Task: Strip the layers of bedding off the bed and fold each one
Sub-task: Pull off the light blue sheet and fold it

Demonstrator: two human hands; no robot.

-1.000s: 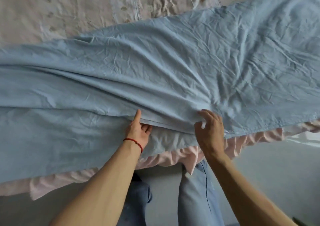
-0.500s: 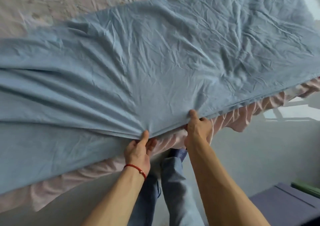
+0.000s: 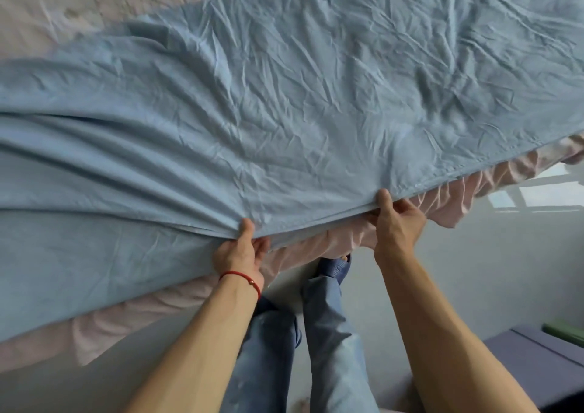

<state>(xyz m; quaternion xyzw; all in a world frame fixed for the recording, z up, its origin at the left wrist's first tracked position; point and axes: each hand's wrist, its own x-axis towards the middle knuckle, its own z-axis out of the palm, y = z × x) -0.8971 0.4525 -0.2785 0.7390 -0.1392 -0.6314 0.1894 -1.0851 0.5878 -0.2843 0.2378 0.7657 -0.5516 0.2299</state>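
Pinching blue sheet (image 3: 284, 102) edge: left hand (image 3: 238, 256), right hand (image 3: 398, 223) | pink ruffle (image 3: 448, 200) beneath

A plain light-blue sheet (image 3: 284, 112) is covering a pale pink ruffled bed skirt (image 3: 448, 204); a red string bracelet (image 3: 243, 278) is circling the wrist above blue jeans (image 3: 328, 333).

Bed (image 3: 53, 4): fills the upper frame, covered by a pale pinkish sheet with a faint small pattern, creased.
Blue sheet (image 3: 284, 102): wrinkled, spread across the bed, near edge lifted off the side; folds fan out from that edge.
Pink frill (image 3: 458, 204): ruffled skirt hanging along the bed's near side, under the blue sheet's edge.
Floor (image 3: 474, 254): pale grey, glossy, window reflection at right.
On floor: purple mat (image 3: 537, 362) at lower right, a green item (image 3: 565, 329) beside it, too cropped to identify.
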